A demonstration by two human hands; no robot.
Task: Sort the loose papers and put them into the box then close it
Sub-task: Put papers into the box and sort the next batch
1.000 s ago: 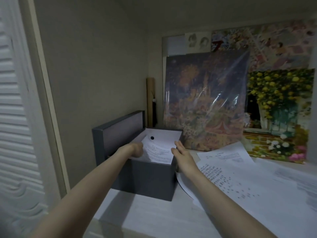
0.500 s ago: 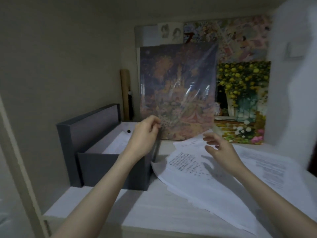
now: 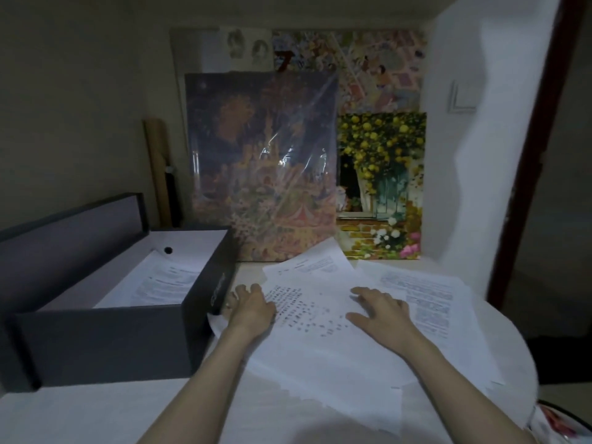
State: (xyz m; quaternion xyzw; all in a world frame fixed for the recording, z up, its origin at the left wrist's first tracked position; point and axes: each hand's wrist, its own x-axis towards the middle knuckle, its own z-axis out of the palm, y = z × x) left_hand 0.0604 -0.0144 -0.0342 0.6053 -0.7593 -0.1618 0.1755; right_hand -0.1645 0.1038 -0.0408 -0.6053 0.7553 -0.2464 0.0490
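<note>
A dark grey box (image 3: pixel 105 338) stands open at the left of the table, its lid (image 3: pixel 64 238) upright behind it. Printed sheets (image 3: pixel 160 280) lie inside. Loose papers (image 3: pixel 320 347) are spread over the table to the right of the box. My left hand (image 3: pixel 250 306) rests flat on the left part of the top sheet, close to the box's right wall. My right hand (image 3: pixel 381 310) lies on the same sheet with fingers spread. Neither hand holds anything.
Several paintings (image 3: pixel 266 168) lean against the back wall, one wrapped in plastic. A cardboard tube (image 3: pixel 157 168) stands in the back corner behind the box. A white wall (image 3: pixel 474 155) bounds the right side, and the table's rounded edge (image 3: pixel 528 357) curves at the right.
My left hand left the box and came down onto the loose papers. My right hand lowered onto the same sheet. The view shifted right and down.
</note>
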